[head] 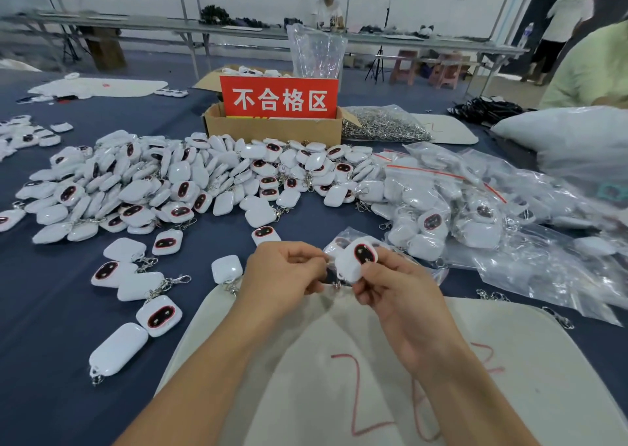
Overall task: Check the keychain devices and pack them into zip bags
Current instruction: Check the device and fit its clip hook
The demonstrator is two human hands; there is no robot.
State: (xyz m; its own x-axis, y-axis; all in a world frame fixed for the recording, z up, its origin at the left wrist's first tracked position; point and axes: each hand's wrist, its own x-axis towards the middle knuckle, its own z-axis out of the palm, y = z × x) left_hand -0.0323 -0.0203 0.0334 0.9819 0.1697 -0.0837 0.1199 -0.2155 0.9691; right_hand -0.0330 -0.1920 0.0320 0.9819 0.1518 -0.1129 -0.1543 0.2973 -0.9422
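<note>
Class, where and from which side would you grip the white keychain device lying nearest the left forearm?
Likely from above, pinching the keychain device across its long sides: it lies flat, both sides free, metal clasp trailing at its near end.

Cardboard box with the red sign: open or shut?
Open. The cardboard box has its side flap folded outward, and the red sign stands up out of its top.

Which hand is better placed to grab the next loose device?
Probably left: the left hand sits beside a loose device, while the right hand grips the held device, nearer the bagged pile.
</note>
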